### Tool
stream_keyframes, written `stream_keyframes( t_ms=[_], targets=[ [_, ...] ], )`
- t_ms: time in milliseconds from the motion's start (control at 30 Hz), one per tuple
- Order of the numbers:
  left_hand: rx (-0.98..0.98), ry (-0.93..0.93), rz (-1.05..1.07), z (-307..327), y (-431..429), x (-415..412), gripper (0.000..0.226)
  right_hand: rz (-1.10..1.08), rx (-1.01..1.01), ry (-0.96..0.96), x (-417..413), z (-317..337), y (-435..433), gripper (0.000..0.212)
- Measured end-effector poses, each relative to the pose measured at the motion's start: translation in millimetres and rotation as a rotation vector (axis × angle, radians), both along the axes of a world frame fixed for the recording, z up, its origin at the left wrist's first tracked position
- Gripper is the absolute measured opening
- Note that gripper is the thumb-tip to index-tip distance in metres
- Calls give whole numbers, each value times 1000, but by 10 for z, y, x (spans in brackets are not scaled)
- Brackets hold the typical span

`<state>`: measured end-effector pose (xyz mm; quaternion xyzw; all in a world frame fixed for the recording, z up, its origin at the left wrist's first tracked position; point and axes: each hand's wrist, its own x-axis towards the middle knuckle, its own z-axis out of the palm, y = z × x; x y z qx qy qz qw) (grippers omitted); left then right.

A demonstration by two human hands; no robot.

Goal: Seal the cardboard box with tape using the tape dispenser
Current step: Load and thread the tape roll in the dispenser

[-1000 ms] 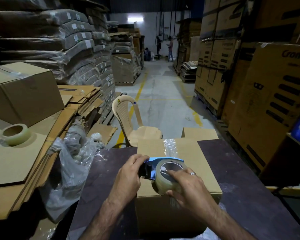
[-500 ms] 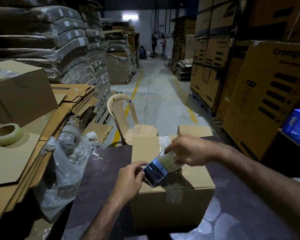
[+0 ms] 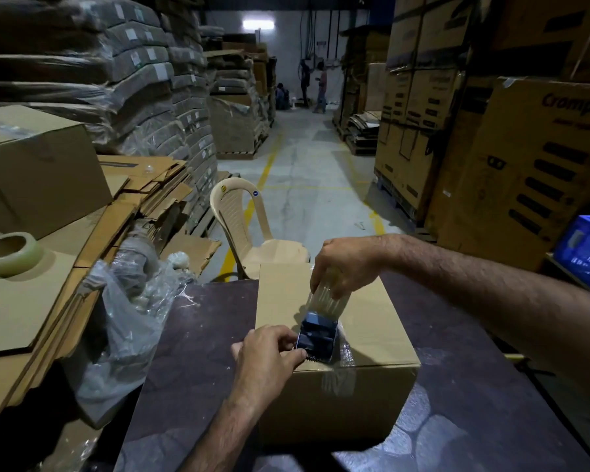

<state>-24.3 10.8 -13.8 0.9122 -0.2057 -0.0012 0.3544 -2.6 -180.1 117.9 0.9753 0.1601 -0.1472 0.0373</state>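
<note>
A closed cardboard box [image 3: 382, 328] stands on the dark table [image 3: 198, 335] in front of me. A blue tape dispenser [image 3: 317, 338] with a roll of clear tape [image 3: 324, 301] lies along the top seam, near the box's front edge. My right hand [image 3: 346, 264] is shut on the tape roll end of the dispenser, over the far half of the box. My left hand [image 3: 266, 356] pinches the dispenser's toothed front end at the near edge. Clear tape [image 3: 338, 383] runs down the box's front face.
Flattened cardboard [image 3: 24, 301] is stacked at my left, with a spare tape roll [image 3: 11, 252] and a closed box [image 3: 41, 172] on it. Crumpled clear plastic [image 3: 133, 311] hangs beside the table. A beige plastic chair [image 3: 249, 229] stands beyond the table, and a blue crate [image 3: 586, 250] at the right.
The dispenser has turned from lying across the box to lying along the seam. My right hand has moved up to the far side; my left hand stays at the cutter end.
</note>
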Motion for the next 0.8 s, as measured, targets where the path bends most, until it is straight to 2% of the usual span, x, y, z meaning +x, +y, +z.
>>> stream_keyframes(
  t_ms=[100,167,267,567,700,800],
  targets=[
    [-6,28,-71,-6,-11,27,49,15,-2,-6,10,-17,-10,41],
    [-35,70,-126,3,-26,29,58,33,6,-4,15,-38,-12,41],
    [-103,125,-133,3,-18,57,50,41,9,0,30,-78,-38,42],
    [-40,111,-116,57,-46,14,41,-74,166,-154,-64,-254,-128,45],
    [-34,92,-101,42,-51,6,35,-281,336,-370,-300,-404,-173,54],
    [-52,115,-89,27,-65,7,34,-538,444,-609,-655,-703,-66,49]
  ],
)
